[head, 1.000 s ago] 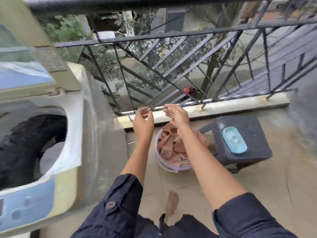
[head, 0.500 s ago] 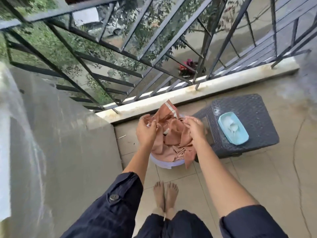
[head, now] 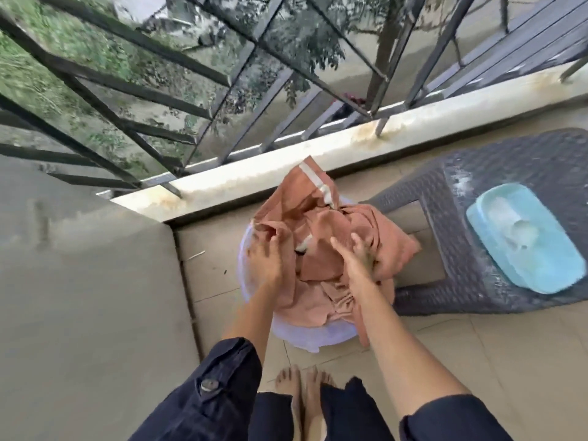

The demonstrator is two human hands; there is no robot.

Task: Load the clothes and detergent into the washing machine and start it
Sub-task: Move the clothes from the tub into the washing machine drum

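Note:
A pile of terracotta-coloured clothes [head: 321,224] with a pale stripe fills a lilac plastic basin [head: 321,340] on the tiled floor by the railing. My left hand [head: 265,257] rests on the left side of the cloth with its fingers bent into the fabric. My right hand [head: 356,253] is pushed into the right side of the pile, fingers curled in the cloth. The washing machine's beige side wall [head: 86,297] fills the left of the view; its tub is out of sight. A turquoise tray [head: 521,240] holding white powder lies on the stool.
A dark woven plastic stool [head: 471,275] stands right of the basin, touching the cloth. A metal railing [head: 197,84] on a stained concrete kerb [head: 318,154] closes the balcony ahead. My bare feet [head: 302,396] stand just behind the basin.
My view swung down and right, away from the machine's tub. Both hands dropped from the railing height into the basin and now press into the clothes, which were lifted slightly half a second ago.

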